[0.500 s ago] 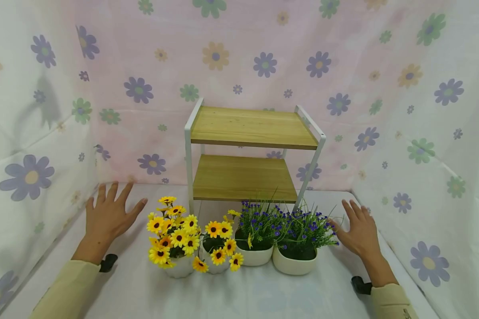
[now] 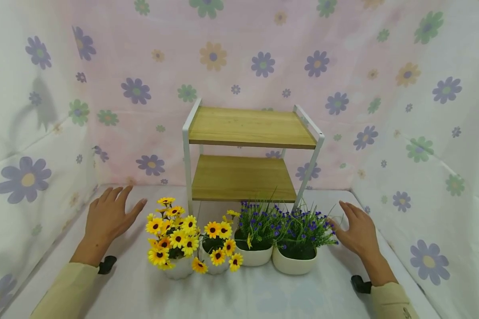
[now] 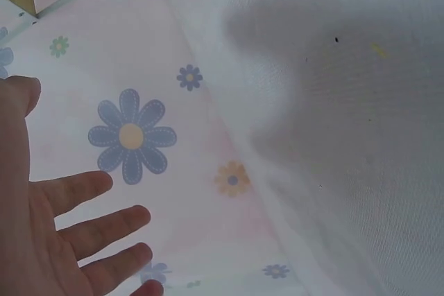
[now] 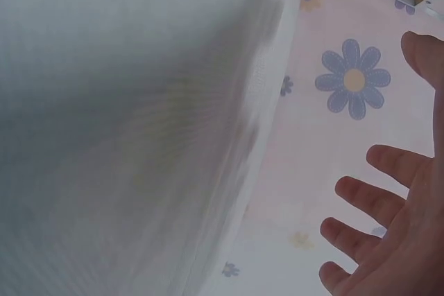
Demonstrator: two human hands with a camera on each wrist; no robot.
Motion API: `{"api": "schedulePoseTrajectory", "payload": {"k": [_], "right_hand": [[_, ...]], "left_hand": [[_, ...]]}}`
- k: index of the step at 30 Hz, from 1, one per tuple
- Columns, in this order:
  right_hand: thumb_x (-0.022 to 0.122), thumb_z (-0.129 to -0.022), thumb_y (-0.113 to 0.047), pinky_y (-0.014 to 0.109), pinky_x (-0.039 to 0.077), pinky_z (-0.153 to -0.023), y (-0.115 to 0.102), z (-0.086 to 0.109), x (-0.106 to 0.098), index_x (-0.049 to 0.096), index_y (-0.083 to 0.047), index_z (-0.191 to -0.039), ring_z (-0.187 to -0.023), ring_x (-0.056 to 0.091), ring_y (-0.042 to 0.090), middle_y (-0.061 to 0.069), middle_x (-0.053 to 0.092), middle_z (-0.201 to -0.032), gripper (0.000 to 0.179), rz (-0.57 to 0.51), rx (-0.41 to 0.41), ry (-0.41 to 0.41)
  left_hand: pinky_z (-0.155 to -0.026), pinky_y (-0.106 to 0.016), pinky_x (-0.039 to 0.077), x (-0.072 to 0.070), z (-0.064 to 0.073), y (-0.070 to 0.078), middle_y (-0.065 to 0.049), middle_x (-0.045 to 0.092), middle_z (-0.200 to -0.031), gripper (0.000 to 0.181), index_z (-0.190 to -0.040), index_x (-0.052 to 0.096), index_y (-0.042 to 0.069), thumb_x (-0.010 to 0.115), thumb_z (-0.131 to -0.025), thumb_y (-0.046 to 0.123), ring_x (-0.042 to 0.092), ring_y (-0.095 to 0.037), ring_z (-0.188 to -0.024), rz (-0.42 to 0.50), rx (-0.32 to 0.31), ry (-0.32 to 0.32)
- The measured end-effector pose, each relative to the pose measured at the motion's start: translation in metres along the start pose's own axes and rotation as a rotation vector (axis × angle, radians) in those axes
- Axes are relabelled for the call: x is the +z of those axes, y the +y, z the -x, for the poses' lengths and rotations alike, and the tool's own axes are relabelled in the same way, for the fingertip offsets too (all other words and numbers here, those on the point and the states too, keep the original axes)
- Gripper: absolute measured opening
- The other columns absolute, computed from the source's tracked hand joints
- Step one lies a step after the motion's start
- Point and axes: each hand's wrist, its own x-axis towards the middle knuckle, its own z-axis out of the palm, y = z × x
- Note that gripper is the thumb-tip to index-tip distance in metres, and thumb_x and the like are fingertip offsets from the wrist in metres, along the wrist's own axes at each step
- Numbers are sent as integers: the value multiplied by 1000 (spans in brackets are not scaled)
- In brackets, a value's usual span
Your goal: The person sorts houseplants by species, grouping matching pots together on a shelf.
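Observation:
My left hand (image 2: 107, 217) is at the left side of the table, fingers spread and holding nothing. Nearest to it stands a pot of yellow sunflowers (image 2: 175, 239). A second, smaller sunflower pot (image 2: 217, 248) sits beside that one. To the right come two cream pots with purple-flowered greenery, one at centre (image 2: 254, 254) and one further right (image 2: 294, 263). My right hand (image 2: 357, 230), also without anything in it, has its thumb near the leaves of the rightmost plant. Both wrist views show relaxed, parted fingers, the left (image 3: 90, 233) and the right (image 4: 368, 199).
Behind the pots stands a two-tier shelf with wooden boards (image 2: 251, 128) and a white frame (image 2: 186, 168). Flower-printed cloth (image 2: 239, 53) walls the back and both sides. The white tabletop (image 2: 215, 297) stretches in front of the pots.
The fingers of both hands are slightly lower and closer together than before. The pots and shelf have stayed in place; the head view has shifted a little.

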Motion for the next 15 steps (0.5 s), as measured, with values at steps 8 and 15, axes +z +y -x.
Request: {"api": "schedulePoseTrajectory", "payload": {"k": [8, 15], "right_hand": [[79, -93, -31, 77, 40, -103, -10, -1, -4, 55, 4, -148, -126, 53, 59, 32, 57, -143, 69, -10, 47, -30], [74, -85, -8, 76, 42, -100, -14, -1, -4, 52, 3, -151, -128, 50, 59, 32, 55, -145, 71, -43, 68, -88]], "left_hand": [[-101, -74, 43, -2, -1, 2, -36, 57, -142, 75, -149, 53, -6, 57, -106, 56, 54, -58, -126, 28, 31, 43], [-103, -73, 42, -11, -2, 10, -35, 55, -145, 71, -150, 53, -3, 56, -108, 54, 53, -59, -127, 91, 10, -10]]}}
